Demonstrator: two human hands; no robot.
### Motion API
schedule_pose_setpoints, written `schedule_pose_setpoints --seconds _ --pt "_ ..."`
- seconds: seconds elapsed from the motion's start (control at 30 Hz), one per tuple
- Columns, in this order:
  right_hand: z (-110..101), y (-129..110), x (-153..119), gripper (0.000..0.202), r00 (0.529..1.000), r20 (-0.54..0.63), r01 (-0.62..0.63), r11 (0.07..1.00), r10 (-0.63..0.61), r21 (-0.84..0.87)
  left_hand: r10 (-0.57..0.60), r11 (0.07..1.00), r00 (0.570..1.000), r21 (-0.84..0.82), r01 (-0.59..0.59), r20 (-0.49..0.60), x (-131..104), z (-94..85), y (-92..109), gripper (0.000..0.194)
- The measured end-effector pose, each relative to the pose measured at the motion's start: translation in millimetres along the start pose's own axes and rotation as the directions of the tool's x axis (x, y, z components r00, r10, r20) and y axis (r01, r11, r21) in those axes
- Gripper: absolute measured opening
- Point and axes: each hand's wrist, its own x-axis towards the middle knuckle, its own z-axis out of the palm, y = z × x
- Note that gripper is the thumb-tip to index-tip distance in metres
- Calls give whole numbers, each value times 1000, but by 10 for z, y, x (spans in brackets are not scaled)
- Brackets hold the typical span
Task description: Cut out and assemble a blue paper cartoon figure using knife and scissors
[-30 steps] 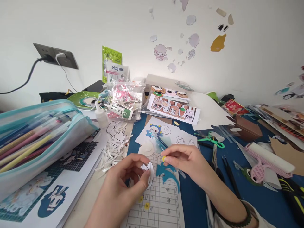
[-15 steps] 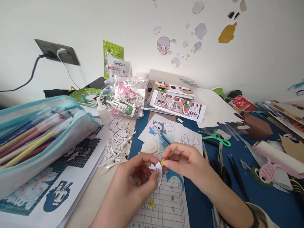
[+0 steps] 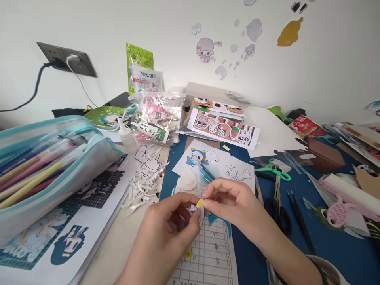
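Between the thumb and fingers of my left hand (image 3: 172,229) is a white paper cutout (image 3: 202,219) with black line drawing, mostly covered by the fingers. My right hand (image 3: 228,204) pinches a small yellow paper piece (image 3: 200,203) right at the cutout's upper edge; whether the two touch is hard to tell. Both hands are over a gridded sheet (image 3: 210,257). On that sheet lie another yellow piece (image 3: 189,253) and a blue paper cutout (image 3: 221,221), partly behind my right hand. Beyond the hands, a blue pen (image 3: 203,171) rests on a sheet with character drawings (image 3: 222,162).
At left stands an open pencil case (image 3: 59,158) full of pens. Paper scraps (image 3: 145,186) and a glue bottle (image 3: 127,136) are beside it. Black scissors (image 3: 277,209), green scissors (image 3: 274,170), tweezers (image 3: 299,221) and a pink-handled roller (image 3: 338,209) lie at right.
My right hand has brought the yellow piece slightly left, onto the edge of the white cutout. The cutout has turned a little in my left hand. The view has tilted slightly downward.
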Motion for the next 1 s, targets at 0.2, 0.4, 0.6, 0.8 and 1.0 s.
schedule_pose_setpoints --seconds 0.2,0.4,0.6,0.8,1.0 --pt "27 -45 -19 7 997 -27 74 993 -77 -92 -41 998 998 -40 43 50 0 -7 -11 27" --pt "53 -17 -47 10 959 -46 263 937 -280 -231 -86 988 994 -125 95 73 -2 -14 -12 30" --pt "39 -2 -55 17 907 26 414 876 -421 -249 -86 988 995 -124 92 52 -18 -25 5 29" --pt "32 -15 -41 12 919 7 383 888 -394 -255 -67 991 996 -110 73 63 -1 -27 -12 28" --pt "-11 -20 -15 7 981 -45 182 976 -189 -123 -57 989 998 -132 59 15 -37 7 -137 26"
